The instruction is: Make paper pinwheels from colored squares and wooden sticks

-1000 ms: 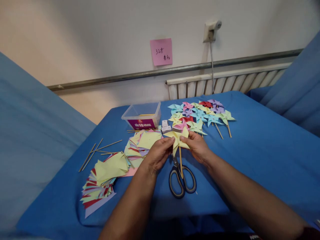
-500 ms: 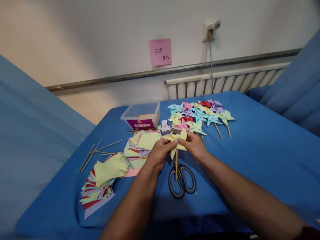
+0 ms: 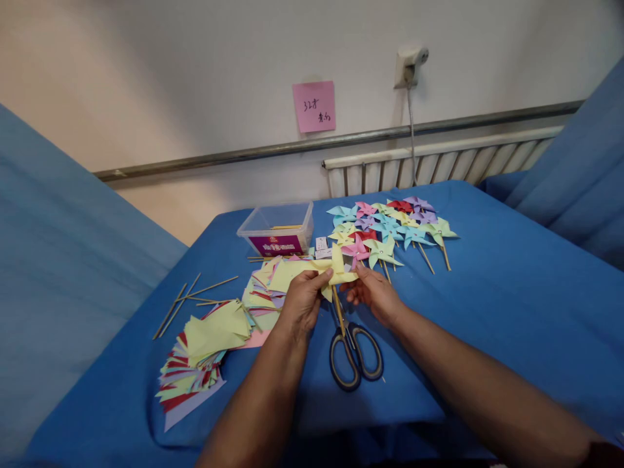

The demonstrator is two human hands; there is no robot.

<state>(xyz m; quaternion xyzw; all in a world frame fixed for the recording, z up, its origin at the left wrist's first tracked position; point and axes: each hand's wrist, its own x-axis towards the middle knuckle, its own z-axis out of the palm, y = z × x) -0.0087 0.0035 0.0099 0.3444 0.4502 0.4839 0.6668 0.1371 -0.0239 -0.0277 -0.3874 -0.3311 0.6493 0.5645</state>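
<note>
I hold a yellow paper pinwheel [image 3: 336, 270] over the blue table [image 3: 497, 305].

My left hand [image 3: 301, 300] is closed on the pinwheel's paper at its 9 o'clock side, and my right hand [image 3: 374, 294] has loosely curled fingers touching it at 3 o'clock; I cannot tell if this hand really grips. The wooden stick [image 3: 338, 311] hangs toward 6 o'clock, above the scissors [image 3: 354, 348]. Finished pinwheels [image 3: 390, 227] lie at 1 o'clock from my hands, paper squares [image 3: 209, 338] at 8 o'clock, a plastic box [image 3: 277, 229] at 11 o'clock.
</note>
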